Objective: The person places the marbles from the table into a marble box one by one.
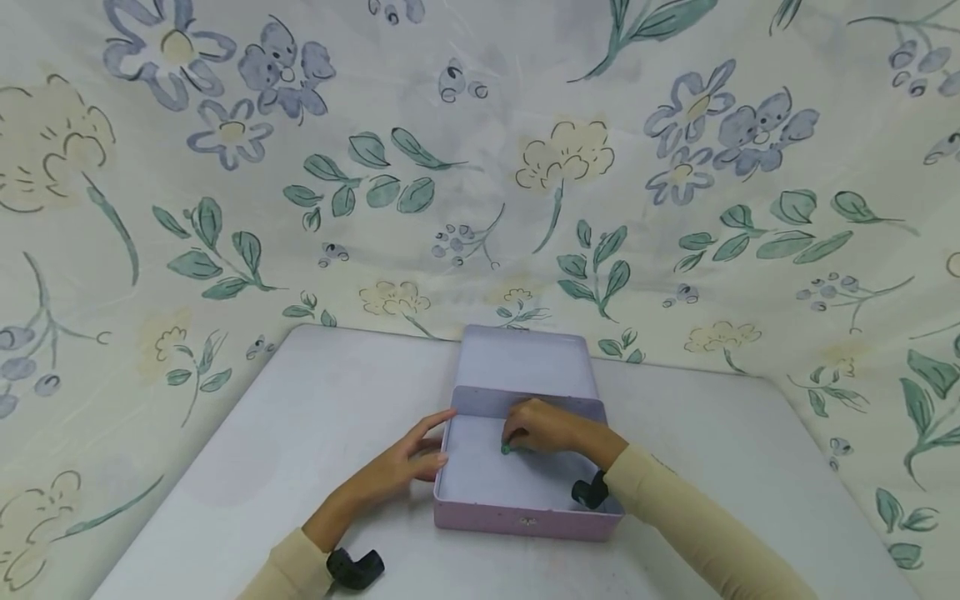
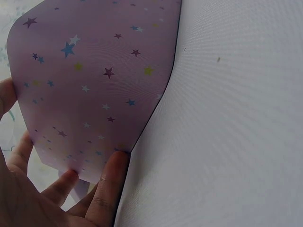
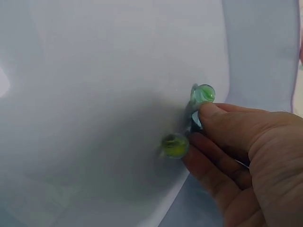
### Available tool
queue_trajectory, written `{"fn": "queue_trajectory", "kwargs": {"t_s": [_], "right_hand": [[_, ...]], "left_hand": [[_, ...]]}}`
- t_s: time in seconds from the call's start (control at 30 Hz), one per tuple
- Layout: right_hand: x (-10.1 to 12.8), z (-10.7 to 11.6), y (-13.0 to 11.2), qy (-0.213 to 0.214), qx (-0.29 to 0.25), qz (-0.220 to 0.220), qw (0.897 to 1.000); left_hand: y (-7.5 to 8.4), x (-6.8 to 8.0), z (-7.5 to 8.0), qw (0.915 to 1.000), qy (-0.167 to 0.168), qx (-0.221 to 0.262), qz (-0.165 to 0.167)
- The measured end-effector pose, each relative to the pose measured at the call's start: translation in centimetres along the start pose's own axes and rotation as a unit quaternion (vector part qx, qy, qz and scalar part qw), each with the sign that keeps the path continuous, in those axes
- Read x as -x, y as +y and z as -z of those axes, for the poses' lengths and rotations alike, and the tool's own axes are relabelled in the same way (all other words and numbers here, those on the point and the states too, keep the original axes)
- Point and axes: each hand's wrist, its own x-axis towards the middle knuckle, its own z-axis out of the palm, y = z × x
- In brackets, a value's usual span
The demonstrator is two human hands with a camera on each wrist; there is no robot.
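Observation:
A shallow tin box [image 1: 528, 521] with a hinged lid [image 1: 525, 358] folded back lies on the table, pale lilac inside. Its pink outer wall [image 2: 94, 94] carries small coloured stars. My left hand [image 1: 393, 467] rests its spread fingertips against that left wall, thumb nearer the front. Inside the box, my right hand [image 1: 543, 427] pinches glass marbles close to the floor. In the right wrist view, a clear green marble [image 3: 205, 93] shows by the thumb tip, a yellow-green marble [image 3: 175, 145] by the lower fingertips, and a bluish piece [image 3: 195, 122] between them, partly hidden.
The box stands on a white table [image 1: 330, 392], its lid reaching the back edge. A flower-printed cloth [image 1: 487, 208] rises behind and at both sides. Black wrist cameras [image 1: 356, 570] sit under both cuffs; the right one hangs over the box.

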Motion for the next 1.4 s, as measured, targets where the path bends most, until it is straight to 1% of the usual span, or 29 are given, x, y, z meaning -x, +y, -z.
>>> {"fn": "queue_trajectory", "kwargs": {"t_s": [0.2, 0.33, 0.47, 0.53, 0.63, 0.8, 0.87, 1.0, 1.1, 1.23, 1.3, 1.4], "right_hand": [[0.1, 0.2, 0.1, 0.000, -0.003, -0.006, 1.000], [0.1, 0.6, -0.2, 0.004, -0.003, -0.022, 1.000], [0.4, 1.2, -0.3, 0.011, -0.025, -0.035, 0.999], [0.7, 1.8, -0.3, 0.019, -0.046, -0.031, 0.998], [1.5, 3.0, -0.2, 0.041, -0.068, -0.007, 0.997], [4.0, 5.5, -0.4, 0.092, -0.095, 0.007, 0.991], [5.3, 6.2, -0.4, 0.114, -0.105, 0.007, 0.988], [7.8, 6.9, -0.3, 0.158, -0.104, 0.004, 0.982], [9.7, 7.3, -0.2, 0.184, -0.091, -0.006, 0.979], [12.3, 7.2, 0.3, 0.209, -0.087, -0.022, 0.974], [13.6, 7.0, 0.6, 0.217, -0.090, -0.037, 0.971], [15.2, 6.1, 1.2, 0.214, -0.094, -0.059, 0.970]], "left_hand": [[0.2, -0.1, 0.0, 1.0000, 0.000, -0.003, 0.004], [0.2, -0.1, 0.0, 1.0000, 0.000, -0.003, 0.003], [0.1, -0.1, 0.0, 1.0000, -0.001, 0.000, 0.003], [0.1, -0.1, -0.1, 1.0000, -0.002, 0.001, 0.002], [0.1, -0.1, -0.1, 1.0000, -0.002, 0.003, 0.000], [0.2, -0.1, 0.0, 1.0000, 0.000, 0.003, 0.000], [0.2, -0.1, 0.0, 1.0000, 0.000, 0.001, -0.003], [0.2, -0.2, 0.3, 0.9999, -0.001, -0.002, -0.011], [0.3, -0.3, 0.4, 0.9999, -0.002, -0.001, -0.014], [0.4, -0.4, 0.3, 0.9999, -0.001, 0.000, -0.014], [0.3, -0.4, 0.3, 0.9999, 0.000, 0.001, -0.012], [0.2, -0.3, 0.1, 1.0000, 0.000, 0.005, -0.007]]}}
